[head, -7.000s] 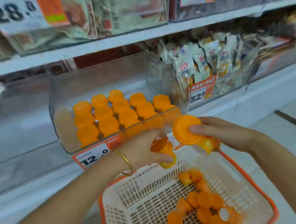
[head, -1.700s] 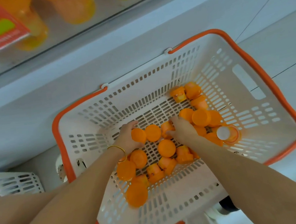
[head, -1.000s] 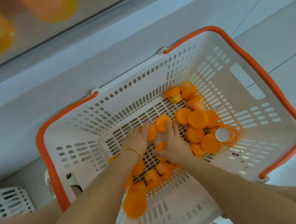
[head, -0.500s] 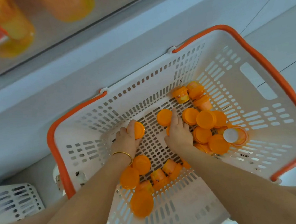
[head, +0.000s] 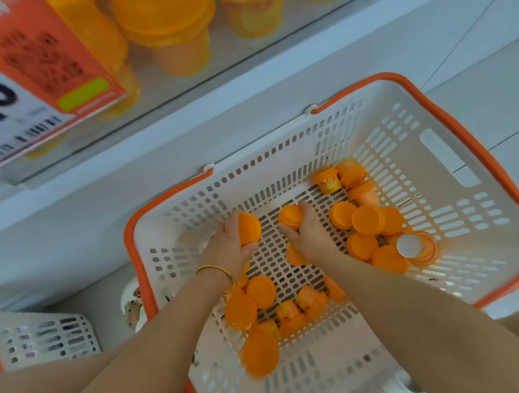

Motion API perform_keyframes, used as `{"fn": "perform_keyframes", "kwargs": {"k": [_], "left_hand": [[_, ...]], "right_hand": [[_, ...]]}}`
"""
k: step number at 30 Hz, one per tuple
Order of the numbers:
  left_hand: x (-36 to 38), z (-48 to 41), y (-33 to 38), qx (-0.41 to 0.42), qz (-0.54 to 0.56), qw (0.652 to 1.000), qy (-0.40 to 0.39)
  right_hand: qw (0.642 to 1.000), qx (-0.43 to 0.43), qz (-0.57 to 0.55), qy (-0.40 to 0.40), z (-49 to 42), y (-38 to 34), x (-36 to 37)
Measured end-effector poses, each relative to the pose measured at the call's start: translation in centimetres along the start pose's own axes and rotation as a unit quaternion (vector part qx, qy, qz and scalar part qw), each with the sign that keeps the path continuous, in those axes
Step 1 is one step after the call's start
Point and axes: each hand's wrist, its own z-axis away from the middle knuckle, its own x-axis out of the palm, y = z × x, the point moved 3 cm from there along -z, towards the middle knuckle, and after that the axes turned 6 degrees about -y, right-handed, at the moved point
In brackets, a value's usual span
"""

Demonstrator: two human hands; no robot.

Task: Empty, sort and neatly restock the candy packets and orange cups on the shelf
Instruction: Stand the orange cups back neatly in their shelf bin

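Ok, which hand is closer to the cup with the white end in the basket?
Right. The right hand sits left of the white-ended cup; the left hand lies beyond it, farther left.

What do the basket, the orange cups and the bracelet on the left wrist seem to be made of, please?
The basket looks like moulded plastic: matt white slotted walls, smooth orange rim. The orange cups seem thin plastic too, with opaque, faintly glossy lids and paler bodies. The bracelet looks like polished yellow metal, thin and shiny; which metal cannot be told.
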Motion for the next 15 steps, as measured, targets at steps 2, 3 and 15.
{"fn": "perform_keyframes", "kwargs": {"k": [2, 3, 15], "left_hand": [[-1.2, 1.3, 1.0, 0.005, -0.004, 1.0, 0.003], [-2.0, 2.1, 1.6, 0.011, -0.007, 1.0, 0.006], [-19.4, 17.7, 13.2, 0.199, 0.002, 0.977, 0.072]], "right_hand": [[0.996, -0.014, -0.089, -0.019, 1.7, -1.4, -0.7], [0.993, -0.026, -0.115, -0.025, 2.6, -2.1, -1.3], [0.972, -0.214, -0.035, -0.095, 17.9, -18.2, -19.8]]}}
